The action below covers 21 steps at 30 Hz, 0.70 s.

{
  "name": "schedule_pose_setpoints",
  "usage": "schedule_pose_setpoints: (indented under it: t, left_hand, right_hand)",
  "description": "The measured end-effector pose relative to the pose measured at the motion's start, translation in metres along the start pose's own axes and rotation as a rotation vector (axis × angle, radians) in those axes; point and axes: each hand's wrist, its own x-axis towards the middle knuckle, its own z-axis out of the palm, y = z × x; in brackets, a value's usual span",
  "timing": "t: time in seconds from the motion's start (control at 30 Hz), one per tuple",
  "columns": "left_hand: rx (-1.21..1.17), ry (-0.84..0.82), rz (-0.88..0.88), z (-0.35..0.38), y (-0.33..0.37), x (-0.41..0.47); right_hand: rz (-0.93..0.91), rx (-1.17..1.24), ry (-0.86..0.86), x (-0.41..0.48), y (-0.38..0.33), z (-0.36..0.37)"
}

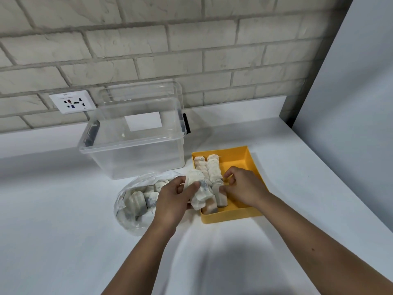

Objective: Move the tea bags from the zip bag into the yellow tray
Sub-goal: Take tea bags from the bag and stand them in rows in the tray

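Left hand (176, 195) grasps loose tea bags (198, 193) between zip bag (136, 201) and tray (238, 158); right hand (240, 185) pinches a bag in the tray's rows. Beyond, clear bin (136, 145) on worktop (53, 209).

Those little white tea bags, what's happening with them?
A person is moving small white paper tea bags from a clear plastic zip bag into a shallow yellow plastic tray. The left hand holds a few bags; the right hand lines them up in rows. Many remain in the zip bag.
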Motion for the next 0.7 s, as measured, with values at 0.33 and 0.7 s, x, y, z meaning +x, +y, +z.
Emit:
schedule_pose_setpoints:
  t: [0.33,0.7]
  left_hand:
    - [-0.156,-0.076,-0.076,0.009,0.008,-0.008]
    - [-0.216,-0.054,-0.165,0.008,0.004,-0.005]
  right_hand:
    - [-0.228,0.493,0.094,-0.042,-0.036,-0.014]
    - [-0.120,0.543,0.082,-0.037,-0.031,-0.007]
